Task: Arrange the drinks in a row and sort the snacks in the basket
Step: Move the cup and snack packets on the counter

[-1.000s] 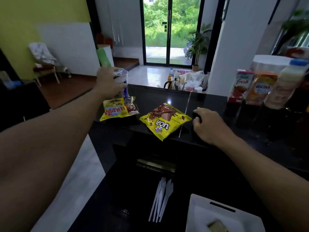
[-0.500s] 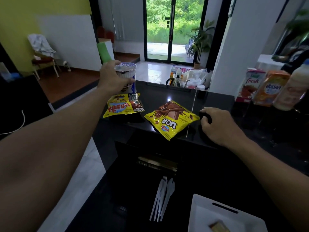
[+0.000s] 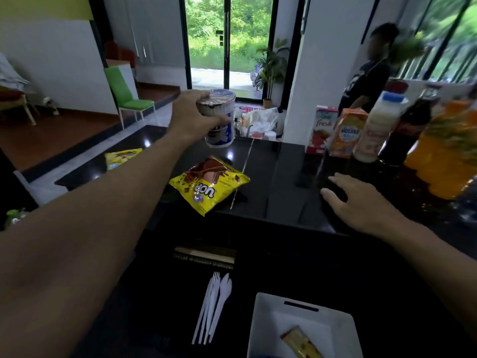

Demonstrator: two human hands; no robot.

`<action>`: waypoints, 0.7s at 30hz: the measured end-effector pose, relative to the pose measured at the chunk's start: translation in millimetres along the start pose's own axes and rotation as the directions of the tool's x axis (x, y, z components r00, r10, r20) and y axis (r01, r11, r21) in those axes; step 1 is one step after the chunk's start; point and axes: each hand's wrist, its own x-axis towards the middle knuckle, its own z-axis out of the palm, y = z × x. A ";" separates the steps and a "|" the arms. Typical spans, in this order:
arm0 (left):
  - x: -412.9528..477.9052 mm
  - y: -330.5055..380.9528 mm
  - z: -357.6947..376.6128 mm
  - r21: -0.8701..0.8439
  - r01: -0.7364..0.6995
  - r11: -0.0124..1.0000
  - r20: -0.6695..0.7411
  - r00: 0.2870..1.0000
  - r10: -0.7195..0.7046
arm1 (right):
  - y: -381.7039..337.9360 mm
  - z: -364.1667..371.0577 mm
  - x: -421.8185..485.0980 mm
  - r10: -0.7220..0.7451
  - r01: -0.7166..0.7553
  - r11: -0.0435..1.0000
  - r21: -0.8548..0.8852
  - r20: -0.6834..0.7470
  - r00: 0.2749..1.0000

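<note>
My left hand (image 3: 191,116) grips cup (image 3: 223,107) round side, above desk (image 3: 284,177) far edge. Basket (image 3: 263,326) sits toward near right corner, closer to my right hand (image 3: 361,205), fingers spread, empty.

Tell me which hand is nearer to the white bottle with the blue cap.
Right. The right hand is open just in front of the white bottle; the left hand grips a cup far to the bottle's left.

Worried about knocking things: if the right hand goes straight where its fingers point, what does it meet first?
Likely nothing near: the right hand points forward-left across bare black counter, clear of the yellow snack bag; depth is unclear.
</note>
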 end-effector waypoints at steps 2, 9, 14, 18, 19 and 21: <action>-0.8 19.8 22.1 -0.043 -0.027 0.999 0.033 0.999 0.028 | 9.1 1.4 -1.8 -0.031 0.030 0.999 0.035 0.027 0.999; 9.1 70.8 80.4 -0.093 -0.056 0.994 0.119 0.991 0.067 | 6.7 1.8 2.1 -0.039 0.041 0.997 0.068 -0.017 0.999; 12.6 89.3 107.7 -0.111 -0.033 0.993 0.173 0.984 0.052 | 5.8 1.9 1.8 -0.031 0.035 0.993 0.112 -0.040 0.999; 11.0 89.4 121.8 -0.073 0.009 0.997 0.194 0.981 0.005 | 6.1 1.6 2.6 -0.036 0.044 0.991 0.123 -0.068 0.997; 9.9 87.9 124.1 -0.068 0.022 0.997 0.194 0.981 -0.009 | 5.9 1.7 2.6 -0.036 0.046 0.991 0.125 -0.075 0.996; 9.2 84.6 128.1 -0.066 0.033 0.997 0.194 0.981 -0.020 | 5.3 1.8 2.6 -0.039 0.049 0.991 0.125 -0.083 0.996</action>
